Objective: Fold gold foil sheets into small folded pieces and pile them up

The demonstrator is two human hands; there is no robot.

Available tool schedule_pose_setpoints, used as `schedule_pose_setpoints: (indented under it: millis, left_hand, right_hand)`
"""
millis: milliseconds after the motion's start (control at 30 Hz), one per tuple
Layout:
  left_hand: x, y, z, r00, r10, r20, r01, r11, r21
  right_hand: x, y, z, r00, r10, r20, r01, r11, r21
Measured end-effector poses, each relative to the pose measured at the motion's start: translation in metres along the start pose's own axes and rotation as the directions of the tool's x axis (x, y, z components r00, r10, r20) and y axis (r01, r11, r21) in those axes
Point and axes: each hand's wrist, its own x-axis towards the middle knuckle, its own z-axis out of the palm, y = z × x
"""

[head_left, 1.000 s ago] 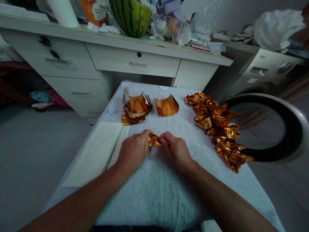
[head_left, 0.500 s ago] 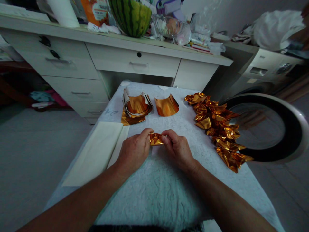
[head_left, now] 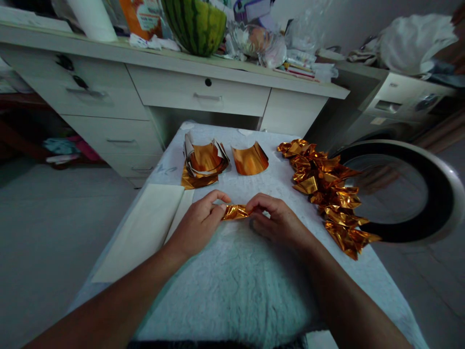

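A small piece of shiny gold foil paper (head_left: 235, 212), rolled and creased, is held just above the cloth-covered table. Its left end is pinched between the thumb and fingers of my left hand (head_left: 204, 219). My right hand (head_left: 278, 220) grips the other end with bent fingers, and its thumb is partly hidden. Beyond them lies a curved single gold sheet (head_left: 250, 159). Left of that sits a stack of curled gold sheets (head_left: 206, 157) with pale backs. Several folded gold foil pieces (head_left: 321, 186) lie in a row along the table's right side.
A pale flat folded sheet (head_left: 141, 232) lies on the table's left side. An open washing machine door (head_left: 395, 191) reaches beside the right edge. Behind stands a white drawer counter (head_left: 203, 92) bearing a cut watermelon (head_left: 198, 26), bags and a paper roll (head_left: 92, 19).
My right hand has turned and its fingers have shifted on the foil's right end. My left thumb and fingers have spread a little, and the foil looks narrower and tilted.
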Motion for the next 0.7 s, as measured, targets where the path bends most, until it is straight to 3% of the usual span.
schedule_pose_setpoints:
  millis: [100,233,500,700]
  left_hand:
    - [-0.001,-0.002,-0.001,0.999,0.034,0.029,-0.028,0.979,-0.203]
    - [-0.002,0.000,-0.004,0.995,0.073,0.071,-0.040,0.924,-0.381]
    - [0.003,0.001,-0.004,0.996,0.076,0.051,-0.044,0.889,-0.456]
    - [0.002,-0.004,0.001,0.986,-0.023,0.166,0.140,0.652,-0.745]
  right_hand:
    - [0.000,0.004,-0.002,0.996,0.087,0.022,-0.090,0.956,0.278]
    - [0.002,0.009,-0.004,0.986,0.161,0.036,-0.154,0.822,0.549]
    - [0.003,0.006,-0.002,0.977,0.204,0.056,-0.184,0.694,0.696]
    - [0.002,0.013,-0.004,0.994,0.067,0.083,-0.106,0.698,0.708]
